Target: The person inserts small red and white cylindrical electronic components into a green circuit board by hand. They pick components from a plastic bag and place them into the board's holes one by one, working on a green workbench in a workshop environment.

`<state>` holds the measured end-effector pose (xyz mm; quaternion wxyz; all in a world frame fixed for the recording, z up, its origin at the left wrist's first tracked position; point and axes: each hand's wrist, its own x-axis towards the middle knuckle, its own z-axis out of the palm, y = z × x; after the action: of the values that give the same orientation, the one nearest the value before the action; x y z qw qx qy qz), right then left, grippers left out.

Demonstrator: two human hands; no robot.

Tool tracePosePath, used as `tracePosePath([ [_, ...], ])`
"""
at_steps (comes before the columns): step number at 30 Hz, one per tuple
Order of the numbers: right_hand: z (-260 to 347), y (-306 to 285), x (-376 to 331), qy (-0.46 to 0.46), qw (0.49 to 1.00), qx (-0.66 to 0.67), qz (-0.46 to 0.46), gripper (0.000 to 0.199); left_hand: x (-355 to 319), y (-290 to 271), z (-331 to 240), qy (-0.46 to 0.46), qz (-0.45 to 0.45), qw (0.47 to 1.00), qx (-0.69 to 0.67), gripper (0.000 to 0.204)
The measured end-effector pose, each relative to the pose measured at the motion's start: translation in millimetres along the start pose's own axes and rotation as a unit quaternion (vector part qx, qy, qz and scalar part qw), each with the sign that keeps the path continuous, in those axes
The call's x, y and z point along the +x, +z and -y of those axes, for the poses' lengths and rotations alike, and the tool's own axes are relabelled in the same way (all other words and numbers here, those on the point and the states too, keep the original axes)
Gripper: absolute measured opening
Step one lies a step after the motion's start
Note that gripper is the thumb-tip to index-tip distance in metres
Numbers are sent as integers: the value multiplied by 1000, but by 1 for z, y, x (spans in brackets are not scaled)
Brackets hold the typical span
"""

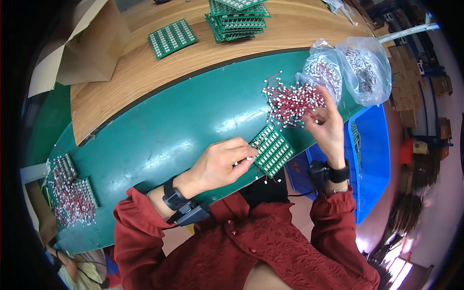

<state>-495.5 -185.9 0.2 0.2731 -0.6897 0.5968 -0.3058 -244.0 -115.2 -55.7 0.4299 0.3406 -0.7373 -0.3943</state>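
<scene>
A green circuit board panel [273, 151] with rows of small white parts lies at the near edge of the green table. My left hand [220, 163] is closed at its left side, with white ends of red connector wires showing between the curled fingers. A few wires stick out of the panel's left and lower edges. Beyond the panel spreads a loose pile of red connector wires [292, 102] with white plugs. My right hand [329, 128] reaches into the pile's right side, index finger stretched and thumb apart; the other fingers are partly hidden.
Two clear plastic bags [363, 70] of connector wires stand behind the pile. A blue bin [372, 164] is at right. Stacked panels [237, 21] and a single panel [172, 38] rest on the wooden shelf, near a cardboard box [94, 48]. Wired panels [72, 193] lie far left.
</scene>
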Motion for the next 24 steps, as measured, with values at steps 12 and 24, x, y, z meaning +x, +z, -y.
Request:
tracePosePath([
  [12, 26, -16, 17, -41, 995, -52, 69, 86, 0, 1, -1, 1, -3, 1000, 0, 17],
  [24, 29, -11, 5, 42, 945, 299, 128, 83, 3, -3, -8, 6, -12, 999, -38, 21],
])
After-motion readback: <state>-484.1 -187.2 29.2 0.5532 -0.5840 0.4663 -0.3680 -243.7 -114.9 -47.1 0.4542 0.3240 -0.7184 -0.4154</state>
